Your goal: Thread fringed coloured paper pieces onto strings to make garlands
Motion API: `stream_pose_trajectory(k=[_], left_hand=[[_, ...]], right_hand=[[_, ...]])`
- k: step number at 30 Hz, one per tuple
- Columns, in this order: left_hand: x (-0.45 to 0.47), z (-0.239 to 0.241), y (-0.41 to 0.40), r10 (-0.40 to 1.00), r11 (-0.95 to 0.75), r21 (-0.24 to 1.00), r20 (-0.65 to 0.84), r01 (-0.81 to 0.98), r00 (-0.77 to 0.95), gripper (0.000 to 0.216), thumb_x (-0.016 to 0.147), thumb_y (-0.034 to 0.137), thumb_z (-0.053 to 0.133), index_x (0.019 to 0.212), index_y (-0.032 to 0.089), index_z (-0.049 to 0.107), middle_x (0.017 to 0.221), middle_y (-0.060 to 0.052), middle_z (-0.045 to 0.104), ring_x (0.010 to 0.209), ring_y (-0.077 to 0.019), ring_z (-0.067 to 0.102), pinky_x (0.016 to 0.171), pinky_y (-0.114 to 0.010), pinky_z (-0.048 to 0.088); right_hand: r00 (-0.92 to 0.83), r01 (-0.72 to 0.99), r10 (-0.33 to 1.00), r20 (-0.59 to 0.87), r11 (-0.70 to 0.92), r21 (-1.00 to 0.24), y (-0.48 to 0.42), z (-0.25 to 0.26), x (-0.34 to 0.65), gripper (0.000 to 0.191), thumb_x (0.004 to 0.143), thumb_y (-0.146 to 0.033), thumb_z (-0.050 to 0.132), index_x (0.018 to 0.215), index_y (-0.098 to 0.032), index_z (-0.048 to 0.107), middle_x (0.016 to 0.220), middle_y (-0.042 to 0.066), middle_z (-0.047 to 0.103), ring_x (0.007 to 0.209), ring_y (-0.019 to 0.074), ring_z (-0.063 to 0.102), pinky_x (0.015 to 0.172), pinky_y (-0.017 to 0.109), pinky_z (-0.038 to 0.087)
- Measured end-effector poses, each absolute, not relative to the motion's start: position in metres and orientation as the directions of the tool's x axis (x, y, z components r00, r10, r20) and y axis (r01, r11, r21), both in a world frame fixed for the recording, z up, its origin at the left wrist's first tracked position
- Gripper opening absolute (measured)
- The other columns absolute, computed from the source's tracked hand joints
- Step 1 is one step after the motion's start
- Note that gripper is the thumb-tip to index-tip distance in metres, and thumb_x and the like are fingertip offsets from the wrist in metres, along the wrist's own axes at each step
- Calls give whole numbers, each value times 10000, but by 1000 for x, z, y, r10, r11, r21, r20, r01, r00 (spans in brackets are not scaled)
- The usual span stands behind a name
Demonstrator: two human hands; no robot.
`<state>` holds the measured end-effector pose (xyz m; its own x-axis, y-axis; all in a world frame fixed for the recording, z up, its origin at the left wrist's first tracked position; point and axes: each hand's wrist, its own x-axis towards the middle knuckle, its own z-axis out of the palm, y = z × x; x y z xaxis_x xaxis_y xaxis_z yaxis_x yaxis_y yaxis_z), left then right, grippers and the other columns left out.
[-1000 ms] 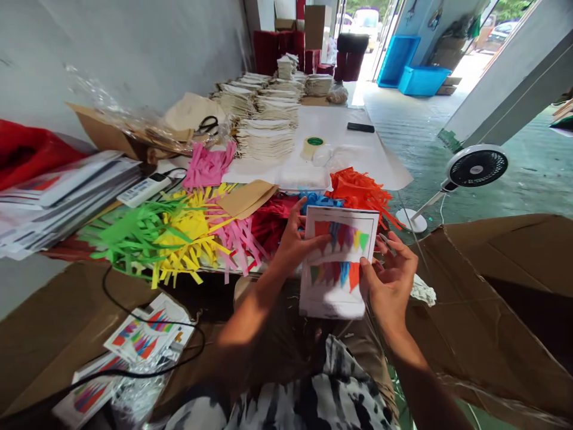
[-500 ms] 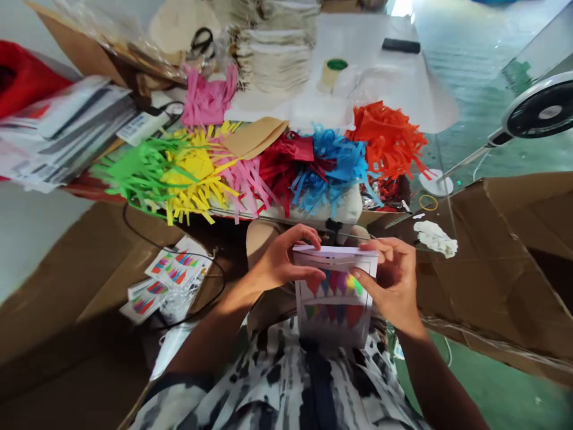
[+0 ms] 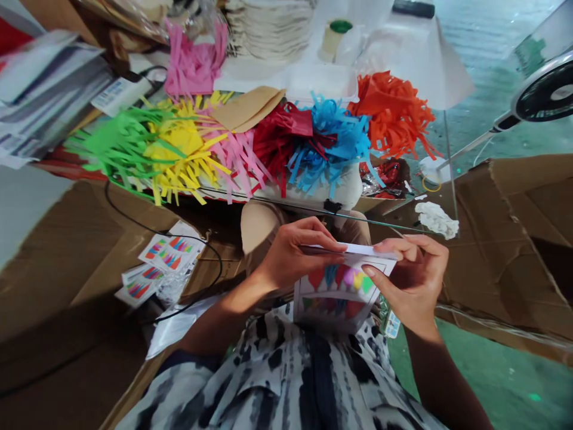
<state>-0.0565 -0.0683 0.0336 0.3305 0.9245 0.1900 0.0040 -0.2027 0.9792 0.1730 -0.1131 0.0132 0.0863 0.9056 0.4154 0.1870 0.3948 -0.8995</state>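
Observation:
Between my hands, above my lap, is a clear plastic bag with a white printed card [image 3: 333, 292] showing rows of coloured tassels. My left hand [image 3: 299, 248] pinches its top edge, thumb on the near side and fingers behind. At the top right corner my right hand [image 3: 412, 275] grips it the same way, thumb on the front. The top edge looks folded over into a white strip. What else the bag holds cannot be made out.
Tissue tassels in green [image 3: 120, 140], yellow [image 3: 179, 149], dark red [image 3: 282, 137], blue [image 3: 333, 140] and orange [image 3: 394, 110] line the glass table's front. Printed cards [image 3: 168, 251] lie lower left. A small fan [image 3: 546, 95] and cardboard [image 3: 514, 239] are at right.
My left fingers have slid right along the bag's top edge and closed into a pinch. My right hand has shifted slightly right, and the card tilts more. The view has also shifted.

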Motion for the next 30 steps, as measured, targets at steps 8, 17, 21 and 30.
stream_pose_trajectory(k=[8, 17, 21, 30], left_hand=[[-61, 45, -66, 900, -188, 982, 161, 28, 406, 227, 798, 286, 906, 1022, 301, 870, 895, -47, 716, 797, -142, 681, 692, -252, 560], [-54, 37, -65, 928, -142, 990, 135, -7, 348, 229, 807, 264, 897, 1032, 296, 869, 930, -61, 746, 836, -155, 699, 744, -265, 584], [-50, 36, -62, 933, -100, 995, 95, -4, 347, 216, 815, 271, 889, 1029, 290, 869, 934, -61, 737, 853, -159, 697, 747, -267, 578], [-46, 35, -61, 924, -67, 997, 71, -24, 375, 199, 857, 285, 857, 1055, 268, 863, 967, -54, 714, 868, -149, 703, 780, -256, 577]], right_hand=[[87, 187, 910, 406, 386, -904, -111, 22, 177, 589, 801, -273, 883, 1256, -305, 511, 910, -2, 754, 796, 213, 740, 736, 369, 615], [79, 128, 907, 414, 403, -906, -107, 32, 188, 481, 803, -167, 851, 1189, -304, 598, 1150, 44, 703, 1143, 277, 708, 1114, 591, 525], [41, 322, 922, 385, 353, -878, -114, 55, 189, 198, 871, -190, 790, 1018, -273, 686, 1327, 78, 634, 1351, 327, 586, 1193, 629, 439], [-165, 477, 960, 226, 278, -834, -103, 65, 172, 37, 942, -252, 759, 948, -271, 728, 1280, 54, 721, 1320, 303, 629, 1156, 541, 481]])
